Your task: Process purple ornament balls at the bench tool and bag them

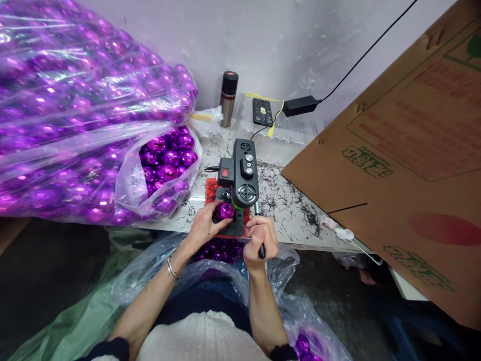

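My left hand (205, 221) has thumb and fingers closed around a shiny purple faceted ball (225, 211). The ball sits under the front end of a small black bench drill press (246, 173) with a red switch on its side. Wrapped round the black-handled lever (262, 250) at the machine's right is my right hand (262, 238). Beneath the machine its dark base plate (236, 228) rests on a red mat (211, 188). The drill head hides the point where a bit would meet the ball.
A large clear bag (75, 115) of purple balls lies left, its mouth toward the machine. A cardboard box (394, 165) stands right. Behind are a thermos (228, 100), a phone (262, 111) and a power adapter (300, 106). Black shavings (272, 193) litter the table. More balls (220, 249) fill plastic at my lap.
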`<action>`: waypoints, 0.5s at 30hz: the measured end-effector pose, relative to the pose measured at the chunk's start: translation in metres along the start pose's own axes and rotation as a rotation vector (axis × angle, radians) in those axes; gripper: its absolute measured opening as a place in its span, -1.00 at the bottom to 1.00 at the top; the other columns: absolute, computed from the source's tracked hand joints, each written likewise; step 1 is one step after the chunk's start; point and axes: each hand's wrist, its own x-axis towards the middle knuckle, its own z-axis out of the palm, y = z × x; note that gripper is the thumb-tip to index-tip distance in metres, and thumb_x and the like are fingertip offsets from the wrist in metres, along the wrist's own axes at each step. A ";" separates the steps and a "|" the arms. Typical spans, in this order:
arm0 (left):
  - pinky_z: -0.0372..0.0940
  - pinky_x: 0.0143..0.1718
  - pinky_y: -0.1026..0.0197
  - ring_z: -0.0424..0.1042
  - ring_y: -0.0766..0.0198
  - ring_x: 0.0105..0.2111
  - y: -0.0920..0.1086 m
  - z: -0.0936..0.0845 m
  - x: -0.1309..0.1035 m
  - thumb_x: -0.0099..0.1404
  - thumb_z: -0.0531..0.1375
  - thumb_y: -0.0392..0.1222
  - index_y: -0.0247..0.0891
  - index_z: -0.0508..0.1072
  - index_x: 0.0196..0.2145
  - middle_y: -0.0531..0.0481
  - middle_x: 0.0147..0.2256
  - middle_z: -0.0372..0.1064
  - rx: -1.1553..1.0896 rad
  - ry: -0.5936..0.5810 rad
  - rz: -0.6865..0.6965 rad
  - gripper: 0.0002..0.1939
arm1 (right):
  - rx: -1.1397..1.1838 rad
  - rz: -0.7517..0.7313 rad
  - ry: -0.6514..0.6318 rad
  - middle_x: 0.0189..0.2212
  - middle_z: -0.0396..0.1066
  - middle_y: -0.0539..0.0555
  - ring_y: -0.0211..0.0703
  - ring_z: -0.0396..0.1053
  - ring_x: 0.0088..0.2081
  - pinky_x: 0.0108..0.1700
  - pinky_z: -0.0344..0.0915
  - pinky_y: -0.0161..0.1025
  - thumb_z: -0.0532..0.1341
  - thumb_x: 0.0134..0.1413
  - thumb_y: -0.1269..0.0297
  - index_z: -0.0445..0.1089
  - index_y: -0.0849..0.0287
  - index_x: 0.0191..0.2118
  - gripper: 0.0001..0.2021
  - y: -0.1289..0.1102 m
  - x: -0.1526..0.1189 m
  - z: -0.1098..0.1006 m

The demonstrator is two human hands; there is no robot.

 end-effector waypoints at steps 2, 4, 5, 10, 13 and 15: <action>0.53 0.07 -0.03 0.66 -0.04 0.01 0.000 0.005 0.000 0.33 0.48 -0.02 -0.18 0.51 0.17 -0.15 0.02 0.65 0.035 0.008 0.065 -0.47 | -0.013 0.000 -0.001 -0.44 0.38 -0.03 -0.22 0.41 -0.38 -0.31 0.31 -0.20 0.05 0.46 0.41 0.32 0.07 -0.39 -0.68 0.000 0.000 0.000; 0.52 0.08 -0.03 0.64 -0.04 0.03 -0.001 0.012 0.001 0.32 0.48 -0.05 -0.19 0.50 0.18 -0.16 0.04 0.63 0.052 0.025 0.104 -0.47 | -0.020 0.000 -0.001 -0.44 0.38 -0.03 -0.22 0.41 -0.38 -0.32 0.31 -0.20 0.05 0.46 0.41 0.32 0.07 -0.40 -0.67 -0.001 0.001 0.000; 0.51 0.09 -0.04 0.63 -0.04 0.04 -0.002 0.016 0.001 0.32 0.48 -0.05 -0.19 0.50 0.18 -0.17 0.05 0.62 0.055 0.036 0.109 -0.46 | -0.019 -0.001 0.001 -0.44 0.39 -0.03 -0.23 0.41 -0.38 -0.32 0.31 -0.20 0.05 0.46 0.41 0.31 0.07 -0.40 -0.67 -0.001 0.001 0.001; 0.44 0.18 -0.09 0.56 -0.09 0.14 -0.007 0.036 0.001 0.32 0.48 -0.02 -0.17 0.50 0.23 -0.19 0.13 0.58 0.050 0.080 0.086 -0.41 | 0.013 -0.014 0.013 -0.45 0.39 -0.05 -0.24 0.42 -0.39 -0.32 0.32 -0.23 0.06 0.44 0.45 0.31 0.07 -0.40 -0.68 -0.002 0.004 0.001; 0.40 0.22 -0.12 0.56 -0.12 0.15 -0.011 0.044 -0.001 0.33 0.47 0.00 -0.17 0.50 0.26 -0.21 0.13 0.60 0.027 0.092 0.082 -0.39 | 0.019 -0.013 0.011 -0.46 0.38 -0.05 -0.23 0.42 -0.39 -0.32 0.32 -0.22 0.06 0.44 0.46 0.31 0.07 -0.41 -0.68 -0.002 0.005 0.001; 0.38 0.23 -0.13 0.56 -0.12 0.13 -0.014 0.046 -0.002 0.33 0.47 0.03 -0.16 0.50 0.27 -0.20 0.11 0.61 0.015 0.091 0.073 -0.38 | 0.011 -0.010 0.014 -0.46 0.37 -0.05 -0.23 0.42 -0.39 -0.32 0.32 -0.22 0.06 0.44 0.45 0.30 0.07 -0.41 -0.67 -0.002 0.005 0.001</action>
